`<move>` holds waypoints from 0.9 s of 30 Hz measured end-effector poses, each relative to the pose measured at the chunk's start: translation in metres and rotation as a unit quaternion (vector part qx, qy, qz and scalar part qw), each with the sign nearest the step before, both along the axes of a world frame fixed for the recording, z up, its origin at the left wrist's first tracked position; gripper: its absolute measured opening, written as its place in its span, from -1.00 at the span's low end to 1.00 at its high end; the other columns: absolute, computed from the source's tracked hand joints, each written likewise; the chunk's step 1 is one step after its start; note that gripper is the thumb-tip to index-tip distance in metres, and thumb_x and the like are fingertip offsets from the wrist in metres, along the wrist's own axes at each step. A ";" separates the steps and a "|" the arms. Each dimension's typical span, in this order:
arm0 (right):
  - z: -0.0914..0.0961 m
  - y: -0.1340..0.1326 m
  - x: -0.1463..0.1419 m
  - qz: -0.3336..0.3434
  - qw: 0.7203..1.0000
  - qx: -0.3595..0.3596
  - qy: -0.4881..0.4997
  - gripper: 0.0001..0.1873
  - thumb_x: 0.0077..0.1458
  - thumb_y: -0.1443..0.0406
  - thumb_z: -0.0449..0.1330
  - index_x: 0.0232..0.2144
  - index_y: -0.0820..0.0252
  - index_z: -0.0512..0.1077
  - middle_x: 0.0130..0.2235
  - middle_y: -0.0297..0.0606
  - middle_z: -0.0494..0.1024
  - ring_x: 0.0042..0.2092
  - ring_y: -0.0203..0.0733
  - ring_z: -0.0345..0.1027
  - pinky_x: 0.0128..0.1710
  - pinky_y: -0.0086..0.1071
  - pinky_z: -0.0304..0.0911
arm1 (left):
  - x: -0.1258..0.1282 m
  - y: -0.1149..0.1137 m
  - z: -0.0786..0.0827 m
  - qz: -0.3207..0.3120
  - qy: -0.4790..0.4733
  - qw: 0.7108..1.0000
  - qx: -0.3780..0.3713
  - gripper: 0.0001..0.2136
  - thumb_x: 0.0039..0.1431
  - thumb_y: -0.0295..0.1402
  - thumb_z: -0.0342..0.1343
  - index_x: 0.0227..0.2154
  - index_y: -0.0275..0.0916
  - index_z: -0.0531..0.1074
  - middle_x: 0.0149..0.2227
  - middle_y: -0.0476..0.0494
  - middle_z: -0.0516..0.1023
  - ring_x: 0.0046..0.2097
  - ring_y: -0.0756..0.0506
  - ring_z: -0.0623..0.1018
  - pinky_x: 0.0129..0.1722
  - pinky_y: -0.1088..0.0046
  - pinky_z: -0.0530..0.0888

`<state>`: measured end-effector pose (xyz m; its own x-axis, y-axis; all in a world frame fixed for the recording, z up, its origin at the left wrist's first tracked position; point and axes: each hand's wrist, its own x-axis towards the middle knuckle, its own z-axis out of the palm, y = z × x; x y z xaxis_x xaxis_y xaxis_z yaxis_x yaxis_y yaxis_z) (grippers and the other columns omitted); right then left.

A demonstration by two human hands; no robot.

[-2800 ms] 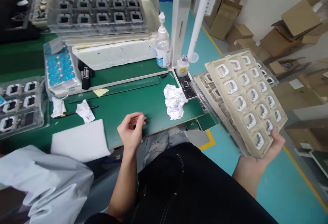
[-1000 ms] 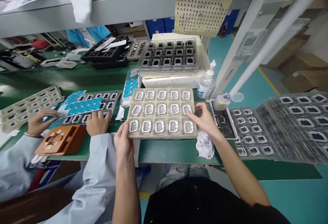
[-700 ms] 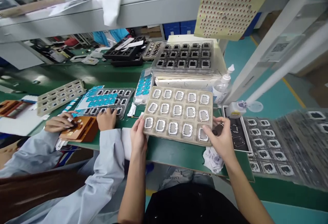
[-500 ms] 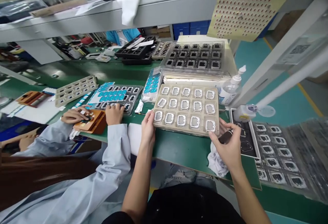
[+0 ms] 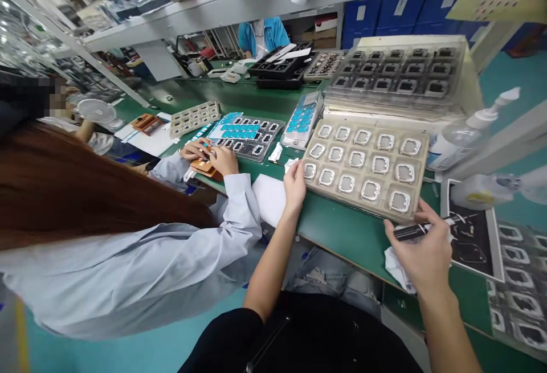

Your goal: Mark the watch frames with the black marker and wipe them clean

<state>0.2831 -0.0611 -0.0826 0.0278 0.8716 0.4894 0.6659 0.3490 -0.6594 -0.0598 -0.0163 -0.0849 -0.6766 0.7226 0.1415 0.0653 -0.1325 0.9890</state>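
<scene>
A beige pulp tray (image 5: 421, 159) with three rows of silver-rimmed frames lies on the green bench (image 5: 342, 236). My left hand (image 5: 294, 184) rests on the tray's left edge, fingers curled on its rim. At the tray's near right corner, my right hand (image 5: 421, 248) is closed round a thin dark stick-like tool (image 5: 412, 231), above a crumpled white wipe (image 5: 395, 265).
A co-worker in a pale blue coat (image 5: 137, 270) sits close on my left, hands (image 5: 213, 156) on an orange fixture. Clear trays of dark parts (image 5: 397, 77) stand behind, blue sticker sheets (image 5: 301, 119) beside them, a pump bottle (image 5: 453, 142) and black mat (image 5: 474, 236) at right.
My view has swung left and closer to the co-worker. My right hand left the tray's corner and now grips the dark tool beside it; my left hand stays on the tray's edge.
</scene>
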 end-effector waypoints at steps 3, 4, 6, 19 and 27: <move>0.001 0.000 -0.001 0.002 1.000 0.013 -0.001 -0.41 0.27 -0.11 0.49 0.14 -0.10 0.36 0.57 0.03 0.56 0.43 0.47 0.66 0.24 0.32 0.66 | 0.000 -0.002 -0.002 -0.006 0.006 1.000 0.005 -0.52 0.52 0.06 0.30 0.13 -0.27 0.77 0.28 -0.44 0.80 0.40 -0.41 0.71 0.56 0.02 0.51; 0.001 0.000 -0.001 -0.002 1.000 0.017 -0.004 -0.42 0.27 -0.09 0.48 0.14 -0.10 0.36 0.57 0.02 0.56 0.43 0.46 0.66 0.24 0.31 0.66 | 0.000 -0.002 -0.002 -0.009 0.006 1.000 0.005 -0.51 0.53 0.07 0.30 0.13 -0.27 0.77 0.28 -0.44 0.79 0.40 -0.41 0.71 0.56 0.03 0.51; 0.000 0.000 -0.001 -0.011 1.000 0.019 -0.013 -0.44 0.26 -0.07 0.46 0.13 -0.09 0.36 0.57 0.02 0.57 0.39 0.46 0.69 0.18 0.28 0.66 | -0.001 -0.002 -0.003 -0.014 0.007 1.000 0.005 -0.50 0.53 0.09 0.29 0.13 -0.27 0.76 0.28 -0.44 0.79 0.41 -0.41 0.70 0.56 0.03 0.51; -0.007 0.009 0.004 -0.030 0.997 0.024 -0.069 -0.46 0.24 -0.07 0.43 0.11 -0.12 0.35 0.52 -0.02 0.62 0.19 0.49 0.75 0.00 0.17 0.55 | -0.004 -0.003 -0.010 -0.013 0.030 0.999 0.004 -0.50 0.53 0.12 0.27 0.14 -0.23 0.73 0.29 -0.45 0.78 0.40 -0.40 0.70 0.54 0.01 0.53; 0.002 0.006 -0.012 0.010 0.997 -0.012 -0.079 -0.39 0.21 0.14 0.40 0.25 0.08 0.41 0.50 0.12 0.61 0.30 0.33 0.68 0.23 0.10 0.62 | -0.027 -0.005 -0.014 -0.004 0.102 0.994 -0.035 -0.41 0.33 0.31 0.18 -0.02 -0.16 0.59 0.06 -0.24 0.76 0.26 -0.29 0.70 0.43 0.08 0.59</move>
<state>0.2712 -0.0552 -0.0811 -0.0646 0.8831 0.4646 0.7553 0.3476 -0.5556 -0.0868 -0.0218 -0.0988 -0.6334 0.7405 0.2248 0.2649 -0.0654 0.9620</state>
